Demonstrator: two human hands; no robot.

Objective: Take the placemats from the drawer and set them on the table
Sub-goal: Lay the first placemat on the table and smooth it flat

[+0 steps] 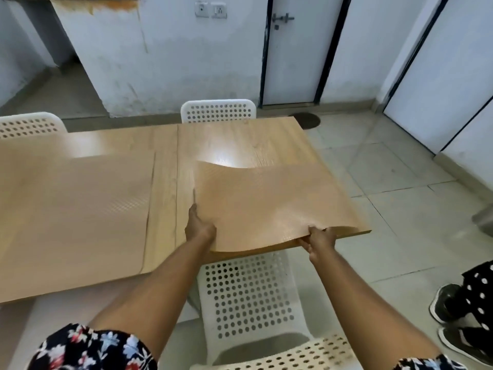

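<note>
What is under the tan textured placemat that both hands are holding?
Under the tan textured placemat is the light wooden table. The mat's near edge, gripped by the left hand and right hand, curls above the tabletop. The wood beneath is covered.

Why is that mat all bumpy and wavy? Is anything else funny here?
The right placemat isn't flat yet: the left hand and right hand hold its near edge, so it ripples, with its far corner curled up. The left placemat lies flat on the table. Nothing looks spilled or broken.
</note>
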